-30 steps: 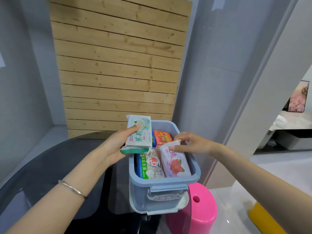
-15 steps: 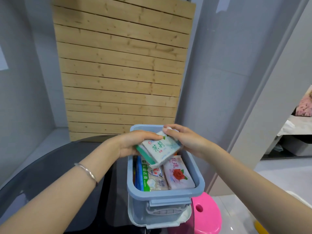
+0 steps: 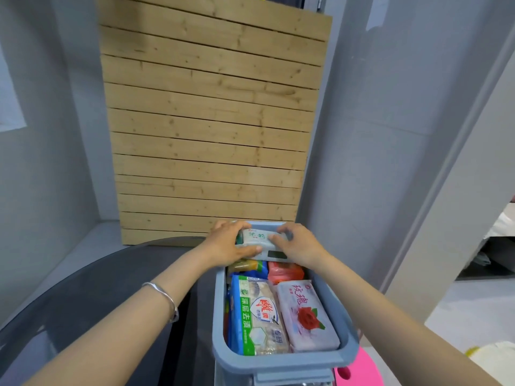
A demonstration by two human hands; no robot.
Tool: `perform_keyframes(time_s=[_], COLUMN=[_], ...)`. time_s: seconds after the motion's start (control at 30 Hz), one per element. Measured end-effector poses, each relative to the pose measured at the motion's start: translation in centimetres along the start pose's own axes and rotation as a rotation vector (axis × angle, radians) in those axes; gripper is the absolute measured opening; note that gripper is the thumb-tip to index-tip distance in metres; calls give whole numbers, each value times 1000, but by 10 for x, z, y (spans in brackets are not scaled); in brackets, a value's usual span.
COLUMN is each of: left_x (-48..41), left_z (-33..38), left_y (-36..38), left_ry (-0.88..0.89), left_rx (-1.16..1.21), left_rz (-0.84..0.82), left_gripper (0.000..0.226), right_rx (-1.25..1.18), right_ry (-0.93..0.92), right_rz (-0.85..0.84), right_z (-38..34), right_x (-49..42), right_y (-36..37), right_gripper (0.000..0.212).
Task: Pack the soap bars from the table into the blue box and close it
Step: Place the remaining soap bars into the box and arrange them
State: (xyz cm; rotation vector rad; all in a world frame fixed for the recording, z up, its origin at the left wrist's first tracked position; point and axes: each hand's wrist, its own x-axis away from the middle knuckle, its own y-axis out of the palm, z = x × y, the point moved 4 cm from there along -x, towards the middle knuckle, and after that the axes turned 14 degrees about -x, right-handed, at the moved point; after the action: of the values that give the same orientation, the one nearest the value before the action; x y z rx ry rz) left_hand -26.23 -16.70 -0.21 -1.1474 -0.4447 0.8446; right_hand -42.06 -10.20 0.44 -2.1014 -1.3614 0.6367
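The open blue box [image 3: 281, 363] stands at the right edge of the dark glass table [image 3: 92, 296]. Inside lie a green-and-white soap pack [image 3: 259, 319], a pink rose soap pack [image 3: 305, 319], an orange pack [image 3: 284, 271] and a yellow-blue pack [image 3: 246, 265]. Both hands hold a white-and-green soap bar [image 3: 260, 240] over the box's far end: my left hand [image 3: 225, 243] grips its left side, my right hand [image 3: 299, 245] its right side. The box's lid is not visible.
A slatted wooden panel [image 3: 211, 121] leans against the grey wall behind the table. A pink stool [image 3: 359, 369] stands on the floor just right of the box. A silver bangle [image 3: 164, 298] is on my left wrist.
The white-and-green soap bar has gone from my left hand alone, beside the box, to both hands over the box's far end and lower. The camera tilted closer to the box.
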Motion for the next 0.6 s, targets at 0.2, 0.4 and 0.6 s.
perform_keyframes(time_s=[0.2, 0.4, 0.6], left_x=[-11, -21, -5], left_z=[-6, -13, -17], left_y=[2, -4, 4], left_ry=[-14, -77, -103], left_rx=[-44, -19, 275], left_rz=[25, -44, -58], left_gripper=[73, 72, 94], right_rx=[-34, -325, -651], right_ry=[-39, 142, 244], right_rz=[-10, -37, -76], right_z=[24, 33, 30], right_x=[-8, -12, 21], right_y=[-3, -3, -14], right_gripper=[52, 95, 83])
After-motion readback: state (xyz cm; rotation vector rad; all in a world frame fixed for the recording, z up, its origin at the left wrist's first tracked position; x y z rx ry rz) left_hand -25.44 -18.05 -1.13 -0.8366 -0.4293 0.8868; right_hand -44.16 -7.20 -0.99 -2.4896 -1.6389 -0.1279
